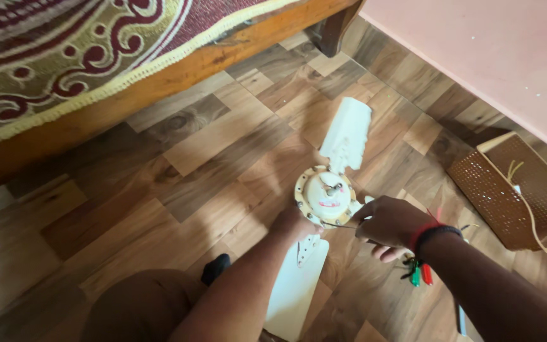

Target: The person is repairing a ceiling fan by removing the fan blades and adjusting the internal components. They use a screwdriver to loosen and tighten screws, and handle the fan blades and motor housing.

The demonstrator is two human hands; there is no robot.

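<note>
while the left hand (pixel 294 223) clasps the cream ceiling fan (pixel 325 193), the right hand (pixel 389 223) pinches a thin tool (pixel 337 225).

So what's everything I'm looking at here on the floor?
Ceiling fan: one, cream, on the wood floor, motor hub up.
Fan blades: two clearly seen, cream, one toward the wall, one toward the person.
Basket: one, brown, perforated, right, by the wall.
Screwdrivers: green and red handles, below the right wrist.
Bed: one, wooden frame, patterned cover, upper left.
Wall: pink, upper right.
Left hand: on the hub's edge.
Right hand: holds a thin tool at the hub.
</note>
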